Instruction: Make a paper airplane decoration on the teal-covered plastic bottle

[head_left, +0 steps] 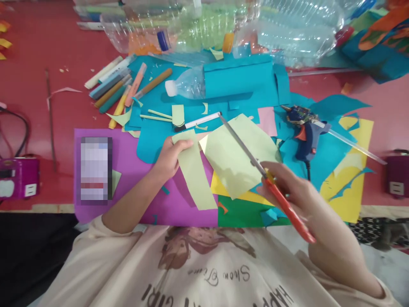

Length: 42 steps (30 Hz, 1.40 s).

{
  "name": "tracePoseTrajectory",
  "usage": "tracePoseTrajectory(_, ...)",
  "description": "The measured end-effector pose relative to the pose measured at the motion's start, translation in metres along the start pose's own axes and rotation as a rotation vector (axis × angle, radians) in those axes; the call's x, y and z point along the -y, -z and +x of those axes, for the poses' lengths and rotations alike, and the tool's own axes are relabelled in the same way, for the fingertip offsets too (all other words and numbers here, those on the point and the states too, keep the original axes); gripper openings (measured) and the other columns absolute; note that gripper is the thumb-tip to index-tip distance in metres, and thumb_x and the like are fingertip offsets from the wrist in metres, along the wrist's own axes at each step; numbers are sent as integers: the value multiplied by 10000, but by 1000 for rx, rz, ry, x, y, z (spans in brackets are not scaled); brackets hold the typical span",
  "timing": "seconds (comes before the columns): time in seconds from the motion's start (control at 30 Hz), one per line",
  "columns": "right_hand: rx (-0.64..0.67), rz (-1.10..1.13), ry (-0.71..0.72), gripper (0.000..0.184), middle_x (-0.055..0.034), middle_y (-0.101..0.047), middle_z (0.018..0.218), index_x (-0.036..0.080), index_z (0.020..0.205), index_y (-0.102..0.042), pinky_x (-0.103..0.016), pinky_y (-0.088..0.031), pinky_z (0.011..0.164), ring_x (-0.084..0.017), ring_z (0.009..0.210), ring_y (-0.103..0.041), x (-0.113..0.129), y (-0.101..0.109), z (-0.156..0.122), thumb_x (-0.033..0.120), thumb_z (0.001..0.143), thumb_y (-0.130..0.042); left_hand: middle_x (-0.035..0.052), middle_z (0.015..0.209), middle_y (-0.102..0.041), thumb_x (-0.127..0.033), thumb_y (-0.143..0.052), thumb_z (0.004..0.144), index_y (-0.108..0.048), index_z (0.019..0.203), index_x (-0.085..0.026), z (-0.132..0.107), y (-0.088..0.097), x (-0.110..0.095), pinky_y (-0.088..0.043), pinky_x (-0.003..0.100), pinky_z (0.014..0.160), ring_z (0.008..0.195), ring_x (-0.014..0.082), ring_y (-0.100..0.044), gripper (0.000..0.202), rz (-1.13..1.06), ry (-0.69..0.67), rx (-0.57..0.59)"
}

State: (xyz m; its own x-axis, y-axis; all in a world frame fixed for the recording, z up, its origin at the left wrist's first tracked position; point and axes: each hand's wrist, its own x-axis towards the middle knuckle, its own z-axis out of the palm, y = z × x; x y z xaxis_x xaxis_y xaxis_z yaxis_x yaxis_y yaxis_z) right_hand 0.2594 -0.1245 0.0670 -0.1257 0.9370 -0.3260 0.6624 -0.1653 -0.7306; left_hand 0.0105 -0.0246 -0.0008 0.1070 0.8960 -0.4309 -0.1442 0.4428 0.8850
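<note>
A long pale green paper strip (pixel 198 183) is pinched between the thumb and fingers of my left hand (pixel 171 157), its lower end angled toward me. In my right hand (pixel 284 181) is a pair of scissors (pixel 289 209) with red handles; the blades look closed and point up and left. Beneath the blades lies a larger pale green sheet (pixel 236 149). Just above my left hand are a white marker (pixel 203 121) with a dark cap, a small green paper piece (pixel 178 114) and thin green strips (pixel 156 116).
A bottle wrapped in blue paper (pixel 239 81) lies behind my hands. Several markers (pixel 118 85) sit at the left back, clear plastic bottles (pixel 287 30) at the far side. A glue gun (pixel 308 136) is on the right, a phone (pixel 95 168) on purple paper (pixel 128 149) at left.
</note>
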Motion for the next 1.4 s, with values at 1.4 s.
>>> tracePoseTrajectory(1.4, -65, 765, 226, 336, 63, -550, 722, 274, 1003, -464, -265, -521, 516, -113, 575, -589, -5, -52, 114, 308, 780, -713, -39, 608, -636, -550, -687, 814, -570, 667, -187, 15, -5, -2, -417, 168, 401, 372, 30, -499, 408, 253, -531, 99)
